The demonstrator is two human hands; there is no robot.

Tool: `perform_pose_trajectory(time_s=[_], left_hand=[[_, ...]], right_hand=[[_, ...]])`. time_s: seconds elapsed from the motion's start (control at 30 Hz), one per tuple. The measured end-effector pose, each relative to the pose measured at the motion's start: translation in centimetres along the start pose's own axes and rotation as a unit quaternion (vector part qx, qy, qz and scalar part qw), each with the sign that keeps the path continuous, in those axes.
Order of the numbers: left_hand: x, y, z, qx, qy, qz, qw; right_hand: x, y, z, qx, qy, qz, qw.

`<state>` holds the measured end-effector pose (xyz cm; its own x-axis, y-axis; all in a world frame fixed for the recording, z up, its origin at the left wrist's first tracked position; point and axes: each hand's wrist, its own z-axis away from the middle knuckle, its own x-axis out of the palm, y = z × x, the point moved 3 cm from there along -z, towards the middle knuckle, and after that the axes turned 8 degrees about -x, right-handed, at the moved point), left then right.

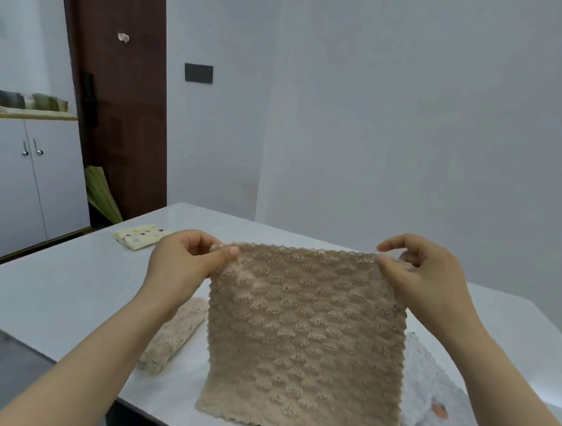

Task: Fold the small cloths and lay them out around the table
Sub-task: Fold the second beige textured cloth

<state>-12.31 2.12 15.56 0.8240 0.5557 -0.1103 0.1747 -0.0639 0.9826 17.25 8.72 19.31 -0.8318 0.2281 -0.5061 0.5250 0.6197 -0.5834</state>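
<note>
Currently, two cloths appear finished. A folded yellow dotted cloth (141,236) lies on the table (71,282), beyond and left of the left fingers (228,252). A folded beige cloth (173,334) lies below the left hand (184,259), near the table's front edge. The left hand pinches the upper left corner of the tan cloth (305,329) between thumb and curled fingers. The right hand (424,274) pinches the upper right corner likewise.

The tan cloth hangs flat and unfolded between both sets of fingers, with its lower edge near the table's front edge. Below and right of the right fingers (385,262), a grey cloth (436,397) lies flat, apparently unfolded.

Judged outstanding: fold and place the tan and grey cloths. Bare table surface lies left of the left fingers and beyond the right fingers.
</note>
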Motion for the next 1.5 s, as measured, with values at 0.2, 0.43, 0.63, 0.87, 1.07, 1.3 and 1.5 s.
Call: perform_pose_trajectory(time_s=[0.2, 0.43, 0.63, 0.87, 1.07, 1.3, 1.5], left_hand=[[1.8, -0.1, 1.2, -0.056, -0.075, 0.137, 0.986], [2.8, 0.0, 2.6, -0.075, -0.09, 0.213, 0.97], [3.7, 0.1, 3.5, -0.102, -0.073, 0.263, 0.957], [4.0, 0.3, 4.4, -0.075, -0.079, 0.215, 0.971], [4.0, 0.8, 5.5, -0.056, -0.085, 0.179, 0.979], [4.1, 1.0, 6.6, -0.043, -0.091, 0.164, 0.981], [4.1, 1.7, 7.6, -0.004, -0.076, 0.122, 0.99]], right_hand=[[0.3, -0.8, 0.9, 0.002, -0.055, -0.108, 0.993], [0.6, -1.1, 1.7, 0.027, -0.092, -0.191, 0.977], [0.7, -2.3, 2.4, 0.048, -0.144, -0.26, 0.954], [1.1, -3.9, 2.9, -0.002, -0.141, -0.252, 0.957], [1.3, -4.4, 3.1, -0.037, -0.111, -0.205, 0.972], [1.5, -4.9, 3.6, -0.073, -0.085, -0.129, 0.985], [1.9, -5.8, 4.0, -0.086, -0.104, -0.166, 0.977]])
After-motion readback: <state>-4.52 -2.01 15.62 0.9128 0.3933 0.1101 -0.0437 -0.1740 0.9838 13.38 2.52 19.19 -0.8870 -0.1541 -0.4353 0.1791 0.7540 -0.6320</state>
